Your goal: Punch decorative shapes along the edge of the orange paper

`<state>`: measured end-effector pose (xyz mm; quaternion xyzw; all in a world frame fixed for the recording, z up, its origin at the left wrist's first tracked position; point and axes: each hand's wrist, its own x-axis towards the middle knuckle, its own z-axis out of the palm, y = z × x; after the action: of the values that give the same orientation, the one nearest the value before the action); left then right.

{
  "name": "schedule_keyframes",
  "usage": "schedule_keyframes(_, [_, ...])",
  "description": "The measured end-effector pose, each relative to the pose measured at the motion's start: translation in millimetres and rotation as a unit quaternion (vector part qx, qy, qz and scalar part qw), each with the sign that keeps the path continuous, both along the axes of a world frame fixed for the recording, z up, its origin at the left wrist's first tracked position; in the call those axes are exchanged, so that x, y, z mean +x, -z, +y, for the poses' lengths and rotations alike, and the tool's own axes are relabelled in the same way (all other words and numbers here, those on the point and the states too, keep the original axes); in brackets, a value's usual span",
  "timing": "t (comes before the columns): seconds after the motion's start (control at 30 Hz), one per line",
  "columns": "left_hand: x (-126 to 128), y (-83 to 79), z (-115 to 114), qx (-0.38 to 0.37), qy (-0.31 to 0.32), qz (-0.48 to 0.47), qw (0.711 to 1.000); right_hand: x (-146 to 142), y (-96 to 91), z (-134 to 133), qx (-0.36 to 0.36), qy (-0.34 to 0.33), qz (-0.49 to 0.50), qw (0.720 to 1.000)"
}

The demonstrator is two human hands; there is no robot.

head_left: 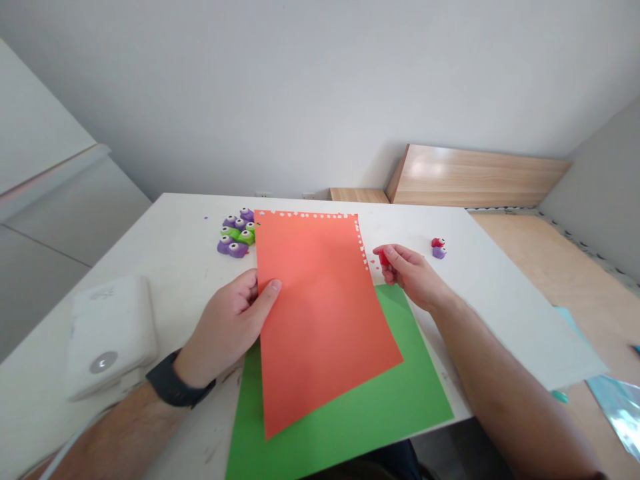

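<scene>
My left hand point(230, 320) grips the left edge of a sheet of orange-red paper point(325, 307), thumb on top and fingers underneath. Small cut-out shapes run along the sheet's top edge and the upper part of its right edge. My right hand point(407, 267) is just right of that edge, closed around a small red craft punch point(383, 258) that stands apart from the paper. Little red paper bits point(374, 265) lie between the two. Under the orange-red sheet rests a green sheet point(350, 427), partly covered.
Several purple and green punches with eye shapes point(237, 233) cluster at the upper left. One red and one purple punch point(439, 248) sit at the right on the white table point(185, 233). A white device point(113, 327) with a cable stands at the left.
</scene>
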<state>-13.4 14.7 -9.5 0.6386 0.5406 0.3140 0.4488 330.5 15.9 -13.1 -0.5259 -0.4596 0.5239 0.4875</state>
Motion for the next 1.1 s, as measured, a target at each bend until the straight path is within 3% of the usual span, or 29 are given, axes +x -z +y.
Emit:
schedule_keyframes(0.2, [-1.8, 4.3, 1.9, 0.012, -0.002, 0.013, 1.000, -1.0, -3.5, -1.7, -0.013, -0.009, 0.054, 0.998])
schedule_keyframes(0.73, [-2.2, 5.4, 2.5, 0.010, -0.004, -0.005, 1.000, 3.0, -4.4, -2.1, -0.031, -0.035, 0.078, 0.996])
schedule_keyframes(1.1, [0.7, 1.3, 2.4, 0.015, -0.011, -0.012, 1.000, 1.4, -5.5, -1.0, -0.070, -0.007, 0.028, 0.997])
